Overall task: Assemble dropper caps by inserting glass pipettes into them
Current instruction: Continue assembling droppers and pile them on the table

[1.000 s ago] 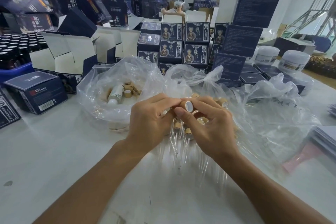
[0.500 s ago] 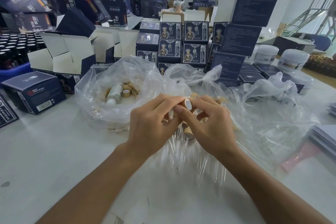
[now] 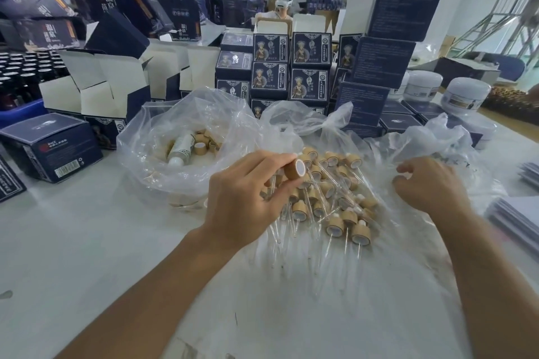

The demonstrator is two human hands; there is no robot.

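Dropper cap (image 3: 295, 169), bamboo collar, pinched in your left hand (image 3: 242, 201); right hand (image 3: 428, 186) loose, empty, well apart. Likely light; glass pipette fragile: grip the collar.

navy boxes (image 3: 309, 51), white jars (image 3: 465, 95), dark bottles (image 3: 20, 73)

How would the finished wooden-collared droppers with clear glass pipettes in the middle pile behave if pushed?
The wooden-collared droppers look light and would probably slide easily on the clear plastic sheet. Their round collars may roll in an arc. The thin glass stems look fragile and tangled, so several would likely move together.
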